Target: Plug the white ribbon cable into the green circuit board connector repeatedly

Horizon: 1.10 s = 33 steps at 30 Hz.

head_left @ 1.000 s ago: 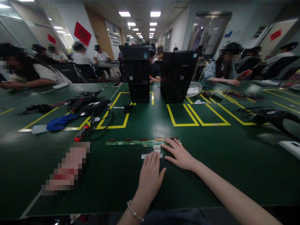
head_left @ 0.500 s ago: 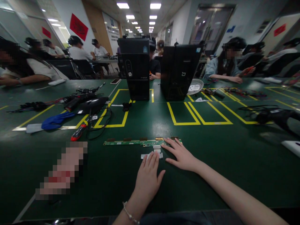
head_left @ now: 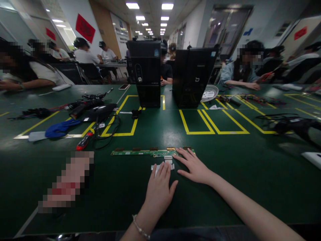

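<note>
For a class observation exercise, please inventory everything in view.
Table: 1, green, centre
Tape: several strips, yellow, table
Towers: 2, black, table's far side
Circuit strip: 1, green, near hands
Connector: 1, whitish, below strip
Tool: 1, red-black, left
Glove: 1, blue-grey, left
Cables: several, dark, both sides
Phone: 1, white-edged, far left
Basket: 1, white, beside right tower
Blurred item: 1, pinkish, front left
Wall signs: 3, red, background
People: several, varied clothing, background
Left hand: 1, bare, on connector
Right hand: 1, bare, on strip

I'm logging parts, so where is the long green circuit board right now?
Just below the head view's centre, the green circuit board lies on the table, just beyond the left hand, its right end partly under the right hand.
</note>
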Available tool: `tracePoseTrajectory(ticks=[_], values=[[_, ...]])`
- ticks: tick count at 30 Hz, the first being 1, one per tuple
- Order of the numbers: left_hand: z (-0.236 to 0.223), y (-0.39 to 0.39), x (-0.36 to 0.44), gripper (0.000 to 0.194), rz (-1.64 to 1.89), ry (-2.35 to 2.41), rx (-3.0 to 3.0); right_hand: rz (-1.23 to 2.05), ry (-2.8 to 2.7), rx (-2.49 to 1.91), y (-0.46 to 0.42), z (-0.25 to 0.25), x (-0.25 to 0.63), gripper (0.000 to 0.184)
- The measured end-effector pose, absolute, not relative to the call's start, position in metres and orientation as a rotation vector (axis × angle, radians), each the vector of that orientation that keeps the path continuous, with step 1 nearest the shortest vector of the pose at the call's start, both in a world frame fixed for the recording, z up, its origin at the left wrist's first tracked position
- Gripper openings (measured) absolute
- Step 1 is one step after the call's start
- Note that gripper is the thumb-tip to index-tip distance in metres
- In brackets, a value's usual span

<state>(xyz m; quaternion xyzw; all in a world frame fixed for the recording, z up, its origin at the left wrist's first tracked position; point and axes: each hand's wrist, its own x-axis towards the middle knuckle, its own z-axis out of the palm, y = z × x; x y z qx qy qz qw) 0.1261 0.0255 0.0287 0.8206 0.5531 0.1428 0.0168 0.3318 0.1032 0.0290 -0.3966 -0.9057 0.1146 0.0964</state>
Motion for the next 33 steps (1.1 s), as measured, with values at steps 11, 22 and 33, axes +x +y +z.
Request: tracePoseTrajectory(ticks=[11,22,33], values=[[0.040,0.032,0.122,0.042,0.490,1.700,2.566,0.316,-2.670,-1.214,0.104,0.029,0.330,0.055],[0.034,0.028,0.020,0.038,0.576,2.067,2.343,0.374,-2.701,-1.241,0.103,0.037,0.331,0.057],[0.001,0.018,0.010,0.046,0.580,2.112,2.408,0.352,-2.649,-1.128,0.104,0.038,0.324,0.046]])
